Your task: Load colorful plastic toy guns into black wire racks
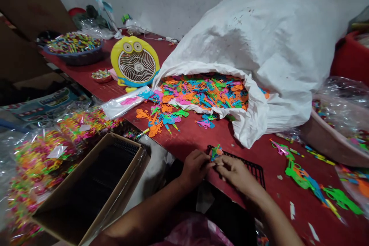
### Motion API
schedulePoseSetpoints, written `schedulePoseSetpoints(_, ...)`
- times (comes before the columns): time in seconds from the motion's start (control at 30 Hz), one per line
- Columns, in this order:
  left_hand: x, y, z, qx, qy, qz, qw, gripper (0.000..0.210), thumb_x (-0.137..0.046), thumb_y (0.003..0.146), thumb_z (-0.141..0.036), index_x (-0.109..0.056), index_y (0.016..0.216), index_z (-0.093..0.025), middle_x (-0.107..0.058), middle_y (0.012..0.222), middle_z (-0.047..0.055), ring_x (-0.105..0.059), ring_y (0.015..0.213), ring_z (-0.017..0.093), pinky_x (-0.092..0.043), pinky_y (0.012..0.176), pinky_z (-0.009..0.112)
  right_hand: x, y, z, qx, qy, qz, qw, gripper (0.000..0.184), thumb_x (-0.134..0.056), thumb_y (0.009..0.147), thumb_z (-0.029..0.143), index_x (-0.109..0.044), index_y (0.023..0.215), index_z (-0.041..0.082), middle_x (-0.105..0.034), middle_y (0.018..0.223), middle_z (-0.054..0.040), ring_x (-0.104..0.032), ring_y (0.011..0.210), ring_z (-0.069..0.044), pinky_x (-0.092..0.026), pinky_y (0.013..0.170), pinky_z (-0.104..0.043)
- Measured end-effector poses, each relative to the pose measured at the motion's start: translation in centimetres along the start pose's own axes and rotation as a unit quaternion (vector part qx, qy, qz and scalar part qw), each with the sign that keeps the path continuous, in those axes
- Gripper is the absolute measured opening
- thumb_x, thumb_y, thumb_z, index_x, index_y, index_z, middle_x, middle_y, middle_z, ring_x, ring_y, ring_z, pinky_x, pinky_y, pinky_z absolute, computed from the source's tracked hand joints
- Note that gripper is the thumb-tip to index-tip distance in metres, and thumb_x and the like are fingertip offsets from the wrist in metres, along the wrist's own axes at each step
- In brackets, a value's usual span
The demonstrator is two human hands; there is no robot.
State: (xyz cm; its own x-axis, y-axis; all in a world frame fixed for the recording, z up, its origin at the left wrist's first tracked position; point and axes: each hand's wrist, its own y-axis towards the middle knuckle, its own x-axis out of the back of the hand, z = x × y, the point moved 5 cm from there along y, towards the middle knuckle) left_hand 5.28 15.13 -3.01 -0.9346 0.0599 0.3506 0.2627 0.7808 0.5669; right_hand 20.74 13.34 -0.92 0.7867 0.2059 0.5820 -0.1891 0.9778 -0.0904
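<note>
My left hand [193, 169] and my right hand [238, 173] meet at the table's near edge, fingers closed in a pinch. Between their fingertips is a small bunch of flat plastic toy pieces [215, 152] in blue, green and orange. How the fingers grip them is partly hidden. A black slatted plastic rack [261, 177] lies on the table behind and under my right hand. Just beyond, a white sack [256, 123] lies on its side, its mouth full of similar bright plastic pieces [201, 92]. Several of these pieces [163, 117] have spilled onto the red table.
Left of me stands an open cardboard box [115, 192] of black racks, beside plastic bags [49, 157] of colourful pieces. A yellow fan [115, 59] and a filled basin [83, 58] stand farther back. Pistol-shaped pieces [301, 178] and a pink tub [331, 142] are at right.
</note>
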Motion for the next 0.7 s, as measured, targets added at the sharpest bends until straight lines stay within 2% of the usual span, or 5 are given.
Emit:
schedulePoseSetpoints(0.17, 0.0, 0.2, -0.4, -0.019, -0.002, -0.011, 1.0, 0.016, -0.064, 0.089, -0.033, -0.061, 0.09, -0.018, -0.065, 0.077, 0.005, -0.056, 0.07, 0.015, -0.044, 0.062, 0.026, 5.4, 6.0, -0.3, 0.032, -0.126, -0.143, 0.981, 0.027, -0.047, 0.09, 0.031, -0.068, 0.1, 0.018, -0.067, 0.093, -0.0069, -0.062, 0.086, -0.02, -0.047, 0.078, -0.03)
schedulePoseSetpoints(0.3, 0.0, 0.2, -0.4, -0.032, 0.044, 0.008, 0.998, 0.011, -0.06, 0.09, -0.028, -0.06, 0.091, -0.018, -0.066, 0.08, 0.006, -0.056, 0.073, 0.017, -0.043, 0.065, 0.028, 5.1, 12.6, 0.1, 0.047, -0.313, -0.153, 0.936, 0.036, -0.042, 0.087, 0.014, -0.068, 0.112, 0.016, -0.063, 0.109, -0.0124, -0.059, 0.097, -0.024, -0.046, 0.082, -0.033)
schedulePoseSetpoints(0.4, 0.5, 0.3, 0.1, -0.011, 0.079, 0.02, 0.997, 0.008, -0.059, 0.09, -0.025, -0.061, 0.093, -0.018, -0.068, 0.083, 0.006, -0.057, 0.077, 0.018, -0.043, 0.071, 0.032, 4.5, 14.9, -0.5, 0.047, -0.41, -0.138, 0.9, 0.045, -0.039, 0.085, 0.006, -0.065, 0.121, 0.015, -0.059, 0.125, -0.015, -0.055, 0.105, -0.028, -0.045, 0.083, -0.036)
schedulePoseSetpoints(0.5, 1.3, 0.5, 0.9, 0.025, 0.087, 0.032, 0.995, 0.007, -0.059, 0.091, -0.022, -0.062, 0.095, -0.018, -0.069, 0.087, 0.006, -0.059, 0.082, 0.02, -0.043, 0.076, 0.034, 4.5, 14.1, -1.8, 0.077, -0.422, -0.128, 0.894, 0.048, -0.038, 0.086, 0.005, -0.061, 0.127, 0.015, -0.059, 0.128, -0.0132, -0.053, 0.106, -0.028, -0.045, 0.087, -0.039)
schedulePoseSetpoints(0.7, 2.1, 0.7, 1.5, 0.046, 0.064, 0.044, 0.996, 0.009, -0.058, 0.092, -0.023, -0.063, 0.097, -0.019, -0.069, 0.089, 0.006, -0.059, 0.083, 0.019, -0.043, 0.075, 0.034, 5.9, 7.9, -3.0, 0.116, -0.331, -0.071, 0.934, 0.036, -0.044, 0.09, 0.017, -0.061, 0.122, 0.019, -0.059, 0.117, -0.0104, -0.055, 0.104, -0.023, -0.046, 0.089, -0.035)
